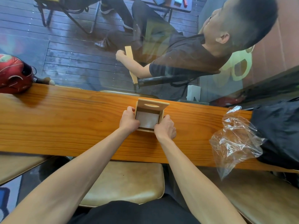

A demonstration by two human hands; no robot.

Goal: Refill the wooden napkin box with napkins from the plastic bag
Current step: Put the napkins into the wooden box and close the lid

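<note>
The wooden napkin box [149,116] stood on the worktop [64,120], clasped between both hands. The left hand [129,121] gripped its left wall, fingers [130,109] curled round the far corner, thumb hidden over the near rim. The right hand [165,127] pressed the right wall, its fingers tucked under the palm and hard to make out. Between the hands, white napkins [146,120] showed inside the box. The slotted lid [152,105] stood tilted up just beyond the fingers. Well to the right of the right hand lay the crumpled plastic bag [234,139], looking empty and partly hanging over the worktop's near edge, touching a dark bag [279,130] cut off by the frame.
</note>
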